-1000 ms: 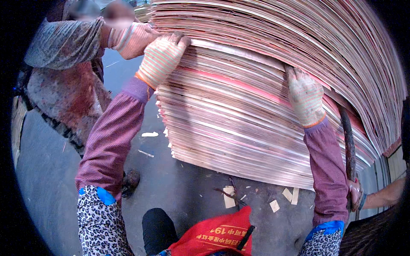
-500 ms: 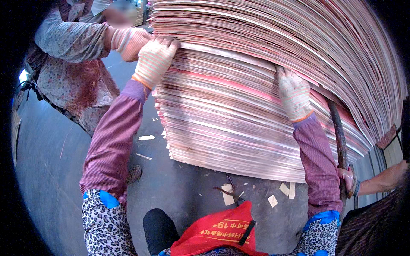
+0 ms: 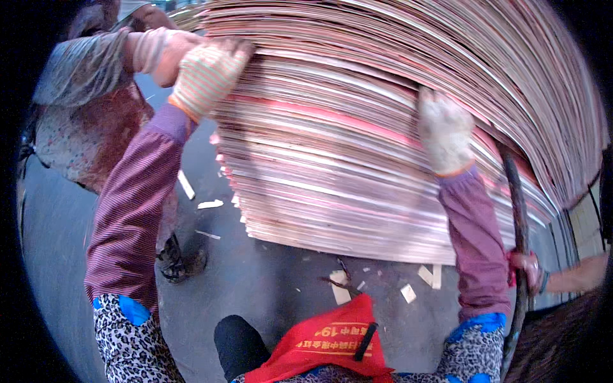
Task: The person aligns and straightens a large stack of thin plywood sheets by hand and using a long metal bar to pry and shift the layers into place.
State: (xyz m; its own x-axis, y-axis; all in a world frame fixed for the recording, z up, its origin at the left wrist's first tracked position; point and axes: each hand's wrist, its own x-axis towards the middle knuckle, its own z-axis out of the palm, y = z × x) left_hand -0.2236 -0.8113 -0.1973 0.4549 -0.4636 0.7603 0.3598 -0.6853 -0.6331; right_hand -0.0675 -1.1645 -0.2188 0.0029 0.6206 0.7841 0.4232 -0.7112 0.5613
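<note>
A tall stack of thin wooden sheets [image 3: 332, 185] rises in front of me, its layered edges facing me. My left hand [image 3: 209, 73], in a striped work glove, is closed over sheet edges at the stack's upper left corner. My right hand [image 3: 447, 131], gloved too and slightly blurred, has its fingertips tucked into a gap between sheets, so they are hidden. A co-worker's gloved hand [image 3: 167, 56] grips the same corner just left of mine. On the right, another person's hand [image 3: 527, 271] holds a dark pole [image 3: 516, 198] whose upper end reaches the stack's gap.
Pale scraps [image 3: 408, 293] lie on the grey floor [image 3: 268, 287] before the stack, with more strips [image 3: 210, 204] to its left. The co-worker's boot [image 3: 182, 263] stands at the left. A red cloth [image 3: 319, 341] hangs at my front.
My left hand and the co-worker's hand beside it have moved left and slightly farther away, along with the stack's upper left corner. My right hand and the pole have shifted slightly right.
</note>
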